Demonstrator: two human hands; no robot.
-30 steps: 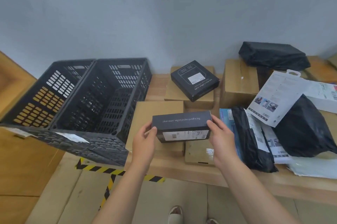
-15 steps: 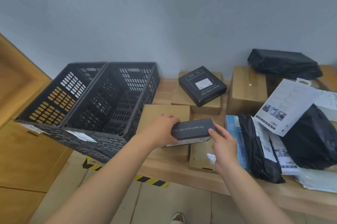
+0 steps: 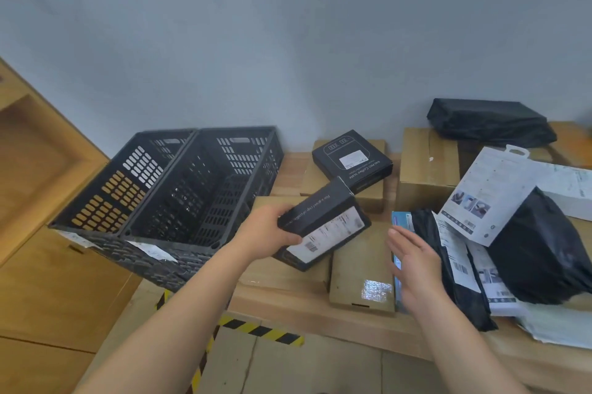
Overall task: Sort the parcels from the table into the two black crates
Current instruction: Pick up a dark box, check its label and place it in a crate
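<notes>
Left hand [image 3: 269, 233] gripping the black box [image 3: 323, 223]; right hand [image 3: 413, 262] hanging open beside it.
The left hand is curling its fingers round the box's left end, holding it tilted above the counter [image 3: 285, 302], just right of the two black crates [image 3: 163, 191]. The right hand is hovering to the box's right, apart from it, fingers straight and relaxed, holding nothing. The box is showing a white shipping label on its near face and pale script lettering on top.

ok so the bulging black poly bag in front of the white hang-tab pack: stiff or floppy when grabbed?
Probably floppy: the black poly bag shows creased, slack film and a lumpy outline. The smooth film may slip in a loose pinch. Unlikely to roll; it sits slumped and wide.
</notes>
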